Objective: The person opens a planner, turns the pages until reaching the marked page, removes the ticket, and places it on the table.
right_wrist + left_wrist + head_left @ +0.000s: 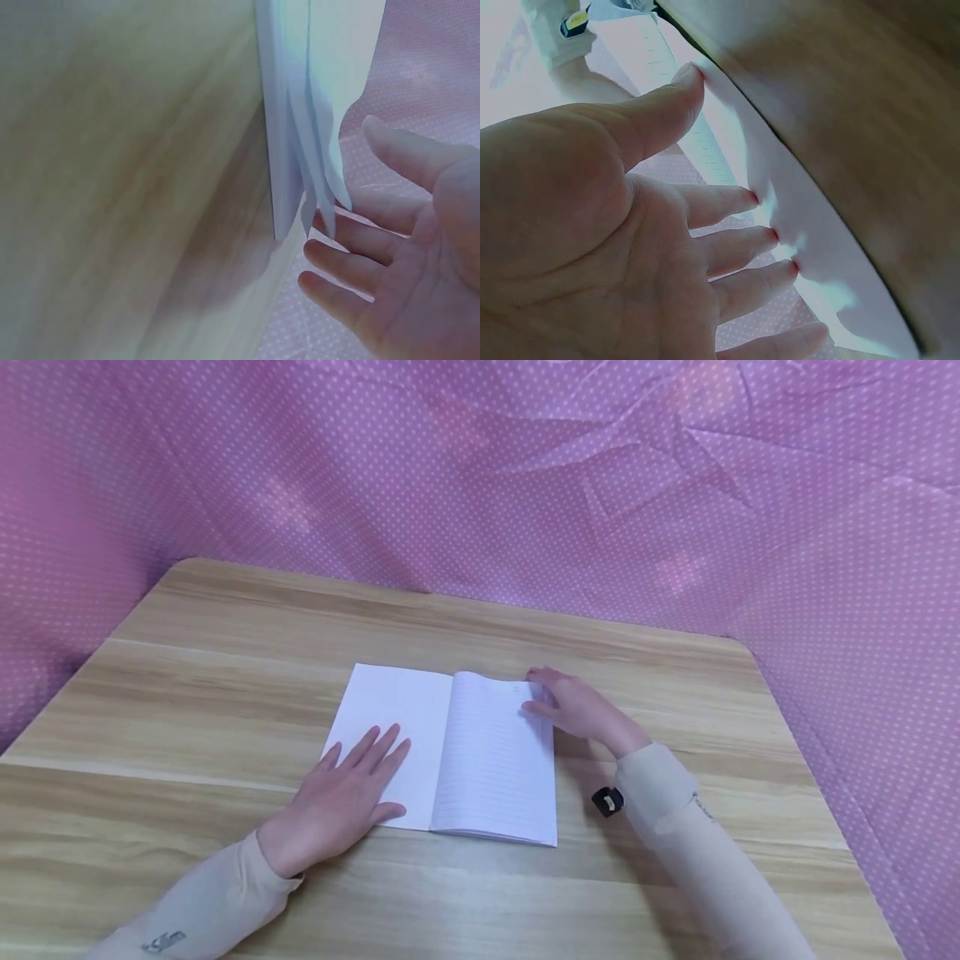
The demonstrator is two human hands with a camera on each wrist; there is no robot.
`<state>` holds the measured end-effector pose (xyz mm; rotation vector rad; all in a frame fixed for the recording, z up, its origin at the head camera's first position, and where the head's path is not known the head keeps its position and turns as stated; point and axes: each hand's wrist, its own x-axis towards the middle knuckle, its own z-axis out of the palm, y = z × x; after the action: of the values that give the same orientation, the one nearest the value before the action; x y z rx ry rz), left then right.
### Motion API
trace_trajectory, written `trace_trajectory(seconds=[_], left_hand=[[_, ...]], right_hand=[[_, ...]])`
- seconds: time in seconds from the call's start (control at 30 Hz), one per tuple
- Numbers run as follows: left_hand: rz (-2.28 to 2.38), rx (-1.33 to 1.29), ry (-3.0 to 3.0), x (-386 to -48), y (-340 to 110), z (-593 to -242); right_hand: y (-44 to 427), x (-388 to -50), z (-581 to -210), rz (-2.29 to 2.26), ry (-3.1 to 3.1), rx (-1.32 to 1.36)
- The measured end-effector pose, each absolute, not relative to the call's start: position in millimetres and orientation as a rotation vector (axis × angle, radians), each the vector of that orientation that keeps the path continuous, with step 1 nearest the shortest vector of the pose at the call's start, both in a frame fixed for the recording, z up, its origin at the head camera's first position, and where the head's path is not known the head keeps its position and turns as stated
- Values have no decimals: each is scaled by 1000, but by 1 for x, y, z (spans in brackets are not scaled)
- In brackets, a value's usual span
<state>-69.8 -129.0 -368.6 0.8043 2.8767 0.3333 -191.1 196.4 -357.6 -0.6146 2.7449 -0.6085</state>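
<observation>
An open notebook (495, 760) lies on the wooden table, with a blank page on its left and a lined page on its right. Fingers spread, my left hand (341, 806) rests on the blank left page; its fingertips touch the paper in the left wrist view. My right hand (581, 703) is at the far right corner of the lined side. In the right wrist view, several loose page corners (322, 172) stand raised and apart, against the extended fingers (352, 270). The right thumb is held away from the paper there.
A small black object (607, 801) with a light mark is beside the right sleeve. The wooden table (225, 693) has rounded far corners. Pink dotted cloth (480, 485) hangs behind it and along both sides.
</observation>
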Motion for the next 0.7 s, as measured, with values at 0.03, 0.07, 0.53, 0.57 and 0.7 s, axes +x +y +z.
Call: trace_trajectory(seconds=[0.03, 0.07, 0.53, 0.57, 0.7], left_hand=[[332, 807, 2879, -70, -129, -369], [329, 809, 2881, -70, -129, -369], [345, 811, 2880, -70, -130, -368], [346, 813, 2879, -70, -130, -368], [347, 818, 2877, -70, -129, -368]], right_hand=[[196, -190, -357, -619, 2749, -624], [196, -189, -357, -629, 2754, -635], [207, -169, -364, -1468, 2472, -348], [208, -168, -366, -1503, 2434, -306], [213, -159, -369, -1589, 2294, -186]])
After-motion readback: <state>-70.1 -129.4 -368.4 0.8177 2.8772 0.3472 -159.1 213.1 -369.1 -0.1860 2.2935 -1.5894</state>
